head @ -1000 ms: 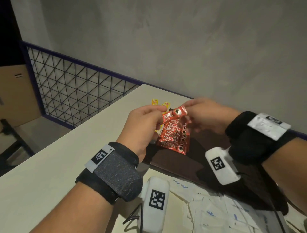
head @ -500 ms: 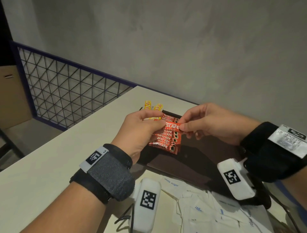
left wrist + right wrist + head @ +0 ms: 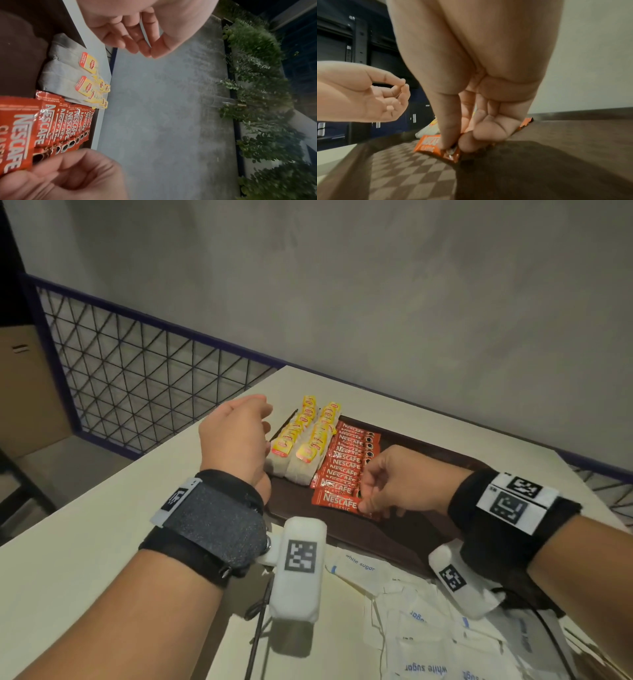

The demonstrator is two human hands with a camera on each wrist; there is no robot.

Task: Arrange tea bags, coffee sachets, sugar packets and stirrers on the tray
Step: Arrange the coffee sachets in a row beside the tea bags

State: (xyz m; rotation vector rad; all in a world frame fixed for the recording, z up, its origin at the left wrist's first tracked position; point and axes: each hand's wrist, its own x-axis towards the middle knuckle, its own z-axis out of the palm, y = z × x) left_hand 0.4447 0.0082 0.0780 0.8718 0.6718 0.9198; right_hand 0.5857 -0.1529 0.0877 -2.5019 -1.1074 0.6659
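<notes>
A dark brown tray (image 3: 431,460) lies on the table. Two rows of yellow-tagged tea bags (image 3: 301,440) fill its far left corner. Beside them runs a row of several red coffee sachets (image 3: 349,457). My right hand (image 3: 364,505) pinches the right end of the nearest coffee sachet (image 3: 337,501), which lies flat at the near end of that row; the right wrist view shows thumb and finger gripping the coffee sachet (image 3: 429,147) on the tray (image 3: 402,169). My left hand (image 3: 260,412) hovers left of the tea bags, fingers loosely curled and holding nothing. No stirrers show.
White sugar packets (image 3: 428,631) lie in a loose heap on the cream table (image 3: 85,542) in front of the tray. A blue wire-mesh railing (image 3: 137,378) borders the table's far left, and a grey wall stands behind.
Both hands held one sachet above the tray; it now lies at the near end of the row. My left hand let go and drew away to the left.
</notes>
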